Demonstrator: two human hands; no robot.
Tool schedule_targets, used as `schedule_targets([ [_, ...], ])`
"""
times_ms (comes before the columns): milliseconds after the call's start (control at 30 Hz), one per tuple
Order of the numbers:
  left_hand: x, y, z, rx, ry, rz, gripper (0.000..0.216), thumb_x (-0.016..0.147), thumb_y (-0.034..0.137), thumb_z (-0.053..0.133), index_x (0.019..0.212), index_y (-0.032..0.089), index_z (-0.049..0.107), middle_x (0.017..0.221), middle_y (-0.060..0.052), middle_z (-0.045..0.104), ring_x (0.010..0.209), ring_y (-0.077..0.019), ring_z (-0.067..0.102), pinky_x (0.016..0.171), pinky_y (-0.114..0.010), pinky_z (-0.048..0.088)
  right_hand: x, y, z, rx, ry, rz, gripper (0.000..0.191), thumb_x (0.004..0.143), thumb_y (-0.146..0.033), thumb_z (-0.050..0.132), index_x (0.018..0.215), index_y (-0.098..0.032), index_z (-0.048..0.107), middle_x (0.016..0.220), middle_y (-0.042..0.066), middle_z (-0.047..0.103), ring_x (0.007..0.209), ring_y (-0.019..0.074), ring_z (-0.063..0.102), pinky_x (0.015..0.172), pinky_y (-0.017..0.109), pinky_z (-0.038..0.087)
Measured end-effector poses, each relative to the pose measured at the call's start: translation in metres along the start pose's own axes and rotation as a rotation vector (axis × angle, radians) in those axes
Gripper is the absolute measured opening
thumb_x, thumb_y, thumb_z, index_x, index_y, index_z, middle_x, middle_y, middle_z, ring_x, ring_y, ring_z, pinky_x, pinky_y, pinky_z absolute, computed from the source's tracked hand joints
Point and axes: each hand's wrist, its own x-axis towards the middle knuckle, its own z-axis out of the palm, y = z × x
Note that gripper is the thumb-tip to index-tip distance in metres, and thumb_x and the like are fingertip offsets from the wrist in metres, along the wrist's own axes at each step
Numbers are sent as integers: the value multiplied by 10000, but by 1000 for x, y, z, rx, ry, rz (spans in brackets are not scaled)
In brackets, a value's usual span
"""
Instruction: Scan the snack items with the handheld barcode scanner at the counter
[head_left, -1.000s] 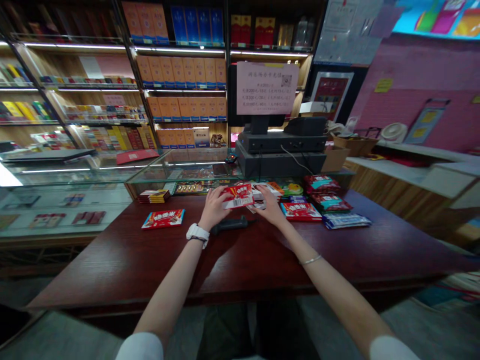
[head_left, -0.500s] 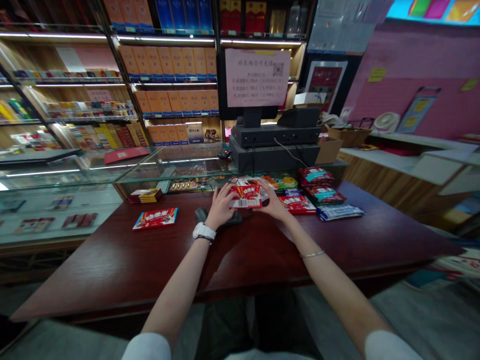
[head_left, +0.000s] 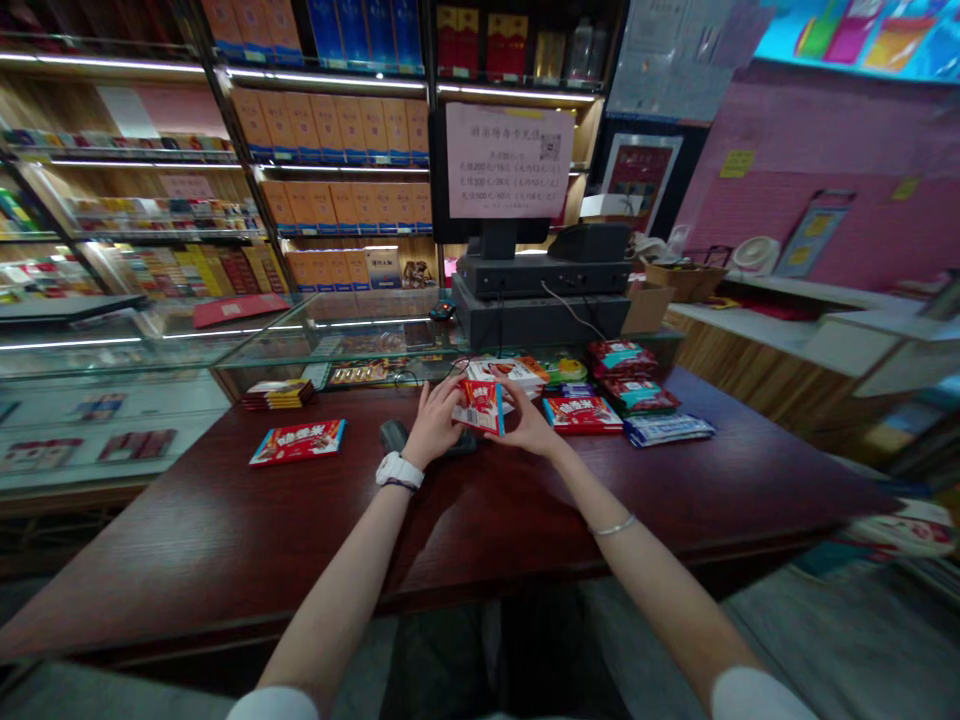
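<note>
Between both hands, above the dark table (head_left: 525, 520), is a small red snack packet (head_left: 480, 404) with a blue edge and a barcode area. My left hand (head_left: 436, 422) grips its left side, fingers along the top. My right hand (head_left: 529, 422) pinches its right side. Under my left hand lies a black handheld scanner (head_left: 393, 436), partly hidden. A similar red packet (head_left: 298, 441) rests flat to the left. Just right of my right hand lie more red packets (head_left: 583, 415), with blue-and-white packets (head_left: 669, 430) beyond them.
Dark red bags (head_left: 637, 392) are piled at the right back. A small stack of thin yellow-edged packets (head_left: 277, 393) sits at the left back. Behind the table stand a glass case (head_left: 352, 345) and a monitor bearing a paper sign (head_left: 508, 160); loaded shelves (head_left: 322, 170) rise beyond.
The held packet has tilted and turned, its blue edge now showing on the right. Both hands have shifted slightly down, still holding it. The whole view has moved a little.
</note>
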Motion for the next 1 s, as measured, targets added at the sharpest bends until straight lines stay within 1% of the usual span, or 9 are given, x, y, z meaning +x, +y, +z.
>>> schedule_targets([
  [133, 1, 2, 1, -28, -19, -12, 355, 752, 98, 570, 1077, 243, 555, 1566, -59, 403, 1475, -264, 318, 1228, -570, 156, 0, -2, 4, -11, 1, -70, 888, 688, -393, 842, 1431, -309, 364, 1546, 94, 385, 1470, 264, 314, 1208, 461, 255],
  [233, 1, 3, 1, -34, 1, -20, 389, 783, 109, 572, 1143, 256, 558, 1572, -56, 394, 1472, -261, 325, 1223, -575, 171, -2, -1, 2, -93, 56, -64, 870, 697, -384, 823, 1427, -284, 361, 1491, 98, 436, 1452, 268, 343, 1223, 467, 233],
  [300, 1, 3, 0, -38, 26, -34, 390, 805, 126, 567, 1170, 264, 562, 1559, -58, 414, 1465, -259, 339, 1218, -580, 186, -2, 0, 0, -127, 97, -48, 870, 698, -399, 814, 1428, -275, 357, 1487, 102, 430, 1448, 277, 347, 1224, 474, 236],
  [433, 1, 3, -2, -54, 68, -58, 366, 841, 157, 546, 1191, 261, 566, 1530, -69, 455, 1445, -263, 372, 1208, -584, 210, -1, 0, -7, -153, 161, -80, 899, 698, -423, 799, 1446, -268, 326, 1483, 110, 417, 1408, 296, 395, 1207, 490, 271],
  [533, 0, 4, -1, -71, 72, -52, 402, 847, 160, 539, 1238, 251, 543, 1522, -77, 465, 1438, -260, 382, 1211, -581, 206, 1, -3, -15, -272, 195, -65, 907, 698, -425, 778, 1465, -267, 320, 1468, 113, 412, 1390, 313, 394, 1190, 514, 290],
  [700, 0, 8, 2, -78, 67, -25, 585, 806, 152, 592, 1365, 261, 458, 1530, -81, 452, 1422, -245, 405, 1222, -559, 192, 1, -5, -24, -583, 107, -21, 850, 714, -339, 726, 1484, -282, 369, 1402, 117, 414, 1358, 327, 395, 1169, 533, 298],
  [800, 0, 10, 6, -61, 53, 18, 688, 793, 194, 644, 1431, 271, 399, 1540, -85, 435, 1430, -246, 394, 1230, -547, 173, -1, 0, -21, -747, 62, 2, 818, 723, -289, 701, 1484, -272, 401, 1368, 129, 425, 1338, 336, 408, 1173, 570, 244],
  [900, -1, 12, 11, -44, 42, 68, 763, 790, 251, 683, 1474, 278, 348, 1551, -92, 418, 1439, -252, 382, 1234, -535, 161, -3, 8, -15, -847, 6, 22, 835, 713, -275, 708, 1490, -255, 405, 1383, 146, 417, 1346, 346, 395, 1173, 592, 201],
  [1000, -2, 15, 14, -40, 25, 92, 807, 783, 282, 708, 1492, 267, 323, 1544, -103, 427, 1436, -255, 386, 1237, -525, 156, -5, 15, -8, -877, -54, 35, 878, 705, -282, 719, 1510, -265, 371, 1400, 147, 416, 1366, 348, 378, 1171, 604, 178],
])
